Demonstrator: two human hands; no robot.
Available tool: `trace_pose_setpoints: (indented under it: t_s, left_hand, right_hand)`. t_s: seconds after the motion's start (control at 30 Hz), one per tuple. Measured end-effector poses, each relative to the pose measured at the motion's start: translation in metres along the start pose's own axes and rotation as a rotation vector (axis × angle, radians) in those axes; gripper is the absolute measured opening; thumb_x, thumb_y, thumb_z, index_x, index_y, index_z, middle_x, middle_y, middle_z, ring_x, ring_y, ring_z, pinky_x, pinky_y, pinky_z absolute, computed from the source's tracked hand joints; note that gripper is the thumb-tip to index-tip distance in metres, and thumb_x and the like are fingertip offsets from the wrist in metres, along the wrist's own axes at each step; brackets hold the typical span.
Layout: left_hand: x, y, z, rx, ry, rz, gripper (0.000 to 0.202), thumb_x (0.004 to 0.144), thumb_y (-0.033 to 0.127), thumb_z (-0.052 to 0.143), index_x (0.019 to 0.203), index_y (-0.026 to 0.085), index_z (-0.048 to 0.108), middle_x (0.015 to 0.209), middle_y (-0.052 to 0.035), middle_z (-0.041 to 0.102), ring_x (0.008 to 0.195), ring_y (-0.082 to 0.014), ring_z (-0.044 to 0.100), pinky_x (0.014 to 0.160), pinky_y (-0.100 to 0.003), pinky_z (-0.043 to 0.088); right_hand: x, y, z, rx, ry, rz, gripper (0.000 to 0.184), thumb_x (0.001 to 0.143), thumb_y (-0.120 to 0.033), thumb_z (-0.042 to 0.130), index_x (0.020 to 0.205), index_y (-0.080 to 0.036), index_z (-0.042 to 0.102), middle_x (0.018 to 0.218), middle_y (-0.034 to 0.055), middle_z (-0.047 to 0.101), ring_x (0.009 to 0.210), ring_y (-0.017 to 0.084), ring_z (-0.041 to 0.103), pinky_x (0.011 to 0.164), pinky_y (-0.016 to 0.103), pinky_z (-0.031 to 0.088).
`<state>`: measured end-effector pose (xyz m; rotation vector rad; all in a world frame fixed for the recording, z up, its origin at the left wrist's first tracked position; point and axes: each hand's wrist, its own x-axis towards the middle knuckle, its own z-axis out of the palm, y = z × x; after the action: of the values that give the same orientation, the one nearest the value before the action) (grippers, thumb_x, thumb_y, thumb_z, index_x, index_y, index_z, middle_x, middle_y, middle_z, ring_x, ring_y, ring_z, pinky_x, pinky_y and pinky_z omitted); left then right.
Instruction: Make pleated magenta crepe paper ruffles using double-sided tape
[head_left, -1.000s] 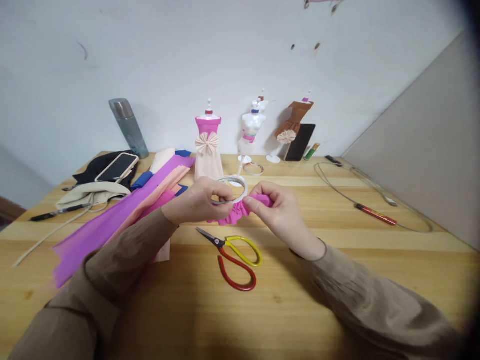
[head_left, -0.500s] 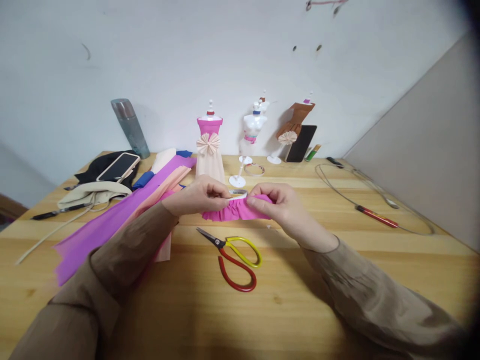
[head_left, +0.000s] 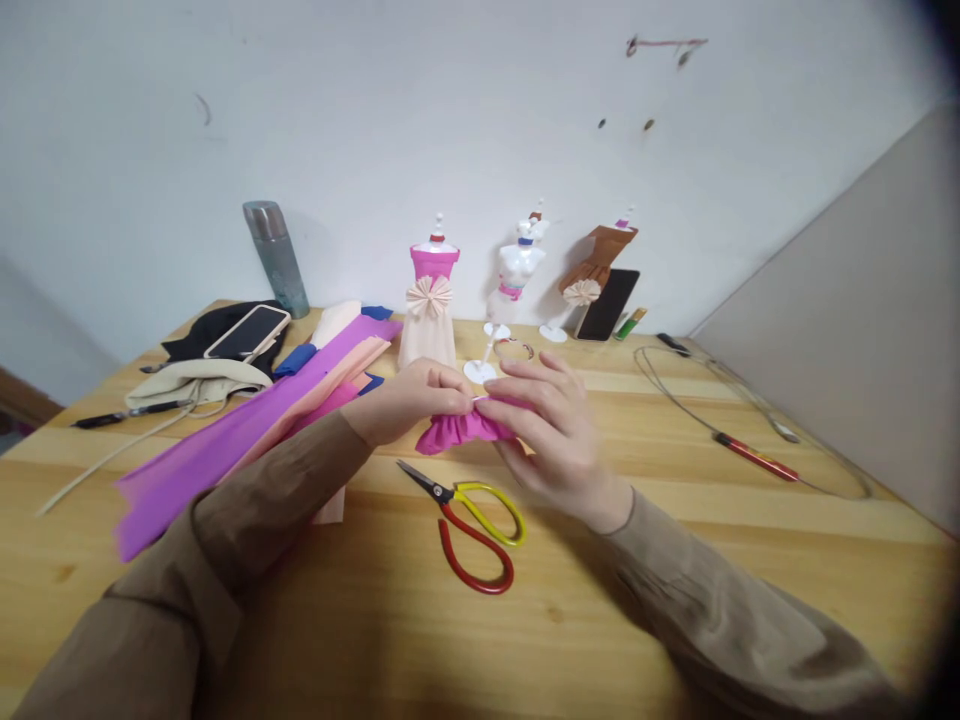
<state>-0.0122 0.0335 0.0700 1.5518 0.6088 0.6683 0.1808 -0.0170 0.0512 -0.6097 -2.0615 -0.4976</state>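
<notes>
My left hand (head_left: 415,398) pinches a gathered strip of pink crepe paper (head_left: 459,430) between thumb and fingers. A pale edge shows along its top, partly hidden by my fingers. My right hand (head_left: 555,440) is at the strip's right end, its fingers stretched out and apart over the paper; whether the thumb touches it I cannot tell. On the table just below the strip lie scissors (head_left: 450,495) with one yellow and one red handle, blades pointing up and left. Behind my hands stands a small mannequin (head_left: 433,290) in a pink top and cream pleated skirt with a fan-shaped bow.
A bare white mannequin (head_left: 519,270) and a brown-dressed one (head_left: 600,260) stand by the wall, near a dark phone (head_left: 609,305). Purple paper (head_left: 247,435), another phone (head_left: 249,333) and a bottle (head_left: 277,260) are left. A red-handled tool (head_left: 756,457) with a cable lies right.
My right hand has loosened its pinch on the pink strip and spread its fingers. My left hand keeps its hold. The view has shifted slightly, so the whole scene sits a little lower.
</notes>
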Motion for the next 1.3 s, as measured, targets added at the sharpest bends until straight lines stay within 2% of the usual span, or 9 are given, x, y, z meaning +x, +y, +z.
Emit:
trace_pose_setpoints:
  t_s: [0.27,0.43,0.6,0.73,0.83,0.97,1.13,1.2,1.3]
  left_hand:
    - [0.000,0.002,-0.003,0.132,-0.034,-0.009,0.018,0.068,0.027,0.066,0.065,0.009,0.065,0.056,0.0006,0.054,0.054,-0.0068,0.044,0.050,-0.019,0.033]
    - [0.000,0.006,-0.003,0.179,-0.044,0.028,0.019,0.070,0.028,0.064,0.063,0.010,0.063,0.056,0.0014,0.051,0.054,-0.0070,0.042,0.051,-0.019,0.032]
    - [-0.001,0.007,-0.004,0.297,-0.106,0.033,0.018,0.071,0.025,0.063,0.063,0.010,0.062,0.055,0.0021,0.050,0.053,-0.0066,0.041,0.049,-0.019,0.032]
    - [-0.004,0.012,-0.008,0.389,-0.120,0.068,0.019,0.074,0.027,0.060,0.066,0.010,0.064,0.056,0.0019,0.051,0.053,-0.0066,0.042,0.049,-0.018,0.033]
    - [-0.006,0.017,-0.011,0.440,-0.140,0.098,0.019,0.075,0.026,0.059,0.066,0.010,0.064,0.058,0.0010,0.053,0.055,-0.0067,0.044,0.051,-0.018,0.035]
    - [-0.007,0.020,-0.012,0.541,-0.141,0.147,0.015,0.075,0.020,0.057,0.065,0.011,0.064,0.059,0.0012,0.055,0.056,-0.0069,0.046,0.053,-0.018,0.036]
    - [-0.010,0.023,-0.009,0.631,0.025,0.213,0.019,0.077,0.019,0.056,0.061,0.012,0.063,0.056,0.0023,0.055,0.053,-0.0067,0.045,0.050,-0.018,0.034]
    - [-0.012,0.025,-0.008,0.671,0.099,0.249,0.019,0.078,0.018,0.055,0.062,0.012,0.064,0.057,0.0022,0.056,0.053,-0.0066,0.045,0.050,-0.018,0.033]
    - [-0.013,0.025,-0.005,0.724,0.148,0.313,0.018,0.078,0.015,0.054,0.065,0.012,0.066,0.061,0.0007,0.059,0.056,-0.0075,0.047,0.053,-0.019,0.035]
  right_hand:
    - [0.002,-0.004,-0.007,0.253,0.099,0.136,0.026,0.076,-0.006,0.061,0.097,-0.021,0.064,0.088,0.0066,0.068,0.094,0.025,0.064,0.094,0.053,0.045]
    - [0.002,-0.003,-0.004,0.186,0.050,0.064,0.041,0.074,-0.012,0.064,0.114,-0.021,0.060,0.110,0.0129,0.064,0.110,0.032,0.059,0.093,0.056,0.046]
    - [0.001,-0.003,-0.009,0.281,0.110,0.042,0.026,0.076,-0.008,0.060,0.098,-0.021,0.065,0.100,0.0093,0.067,0.100,0.028,0.062,0.093,0.054,0.047]
    - [0.003,0.002,-0.016,0.412,0.189,0.222,0.022,0.081,-0.011,0.054,0.094,-0.022,0.067,0.098,0.0079,0.068,0.097,0.025,0.063,0.089,0.048,0.049]
    - [0.004,0.006,-0.015,0.438,0.104,0.370,0.019,0.085,-0.013,0.054,0.094,-0.022,0.068,0.098,0.0071,0.069,0.098,0.024,0.064,0.087,0.044,0.050]
    - [0.004,0.004,-0.011,0.383,0.048,0.406,0.016,0.086,-0.014,0.055,0.096,-0.021,0.066,0.099,0.0082,0.069,0.098,0.024,0.064,0.086,0.043,0.050]
    - [0.005,-0.006,-0.015,0.356,0.158,0.438,0.019,0.084,-0.016,0.055,0.066,-0.019,0.055,0.063,0.0018,0.057,0.062,0.016,0.054,0.058,0.031,0.042]
    - [0.007,-0.011,-0.015,0.431,0.036,0.550,0.029,0.087,-0.023,0.053,0.058,-0.019,0.049,0.055,-0.0007,0.048,0.052,0.012,0.045,0.050,0.028,0.034]
    - [0.008,-0.018,-0.009,0.673,-0.208,0.771,0.028,0.087,-0.037,0.054,0.067,-0.018,0.057,0.059,0.0003,0.053,0.054,0.013,0.047,0.049,0.027,0.035]
